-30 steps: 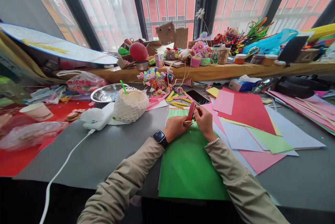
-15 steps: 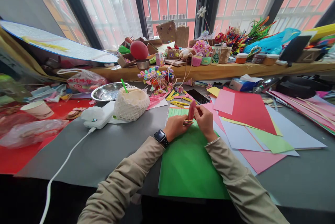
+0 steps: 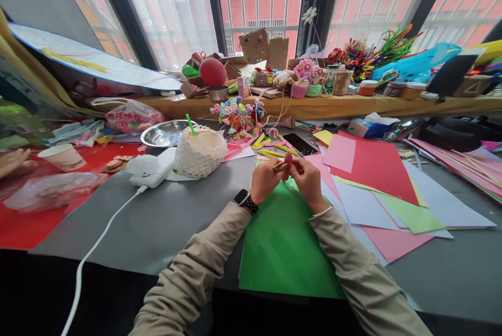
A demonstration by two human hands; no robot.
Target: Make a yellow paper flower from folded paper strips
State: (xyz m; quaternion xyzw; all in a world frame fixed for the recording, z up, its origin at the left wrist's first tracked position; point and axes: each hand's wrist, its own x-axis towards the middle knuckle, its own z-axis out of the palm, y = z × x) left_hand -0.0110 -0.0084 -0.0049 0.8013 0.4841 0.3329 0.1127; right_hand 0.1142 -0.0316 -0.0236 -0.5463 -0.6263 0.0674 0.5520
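Both hands meet over a green sheet [image 3: 290, 252] on the grey table. Between their fingertips is a small dark-pink piece of paper [image 3: 289, 157], seen nearly end-on. My left hand [image 3: 265, 181], below a black watch, is closed around one side of it. A small tan-and-dark layered item [image 3: 280, 167] sticks out of that same hand; its kind is unclear. My right hand [image 3: 308, 179] pinches the other side of the pink paper with thumb and fingers. Just beyond the hands lie yellow paper strips [image 3: 270, 153] and a black phone [image 3: 300, 143].
Coloured paper sheets [image 3: 376, 168] spread to the right. Left of the hands stand a net-wrapped coconut [image 3: 200, 154] with a green straw, a metal plate [image 3: 160, 134] and a white charger [image 3: 151, 171] with its cable. Another person's hand [image 3: 14, 163] shows at the far left.
The pink paper has turned from upright to a lower, tilted position between my fingers. My hands have drawn closer together. Another person's hand has come into view at the left edge.
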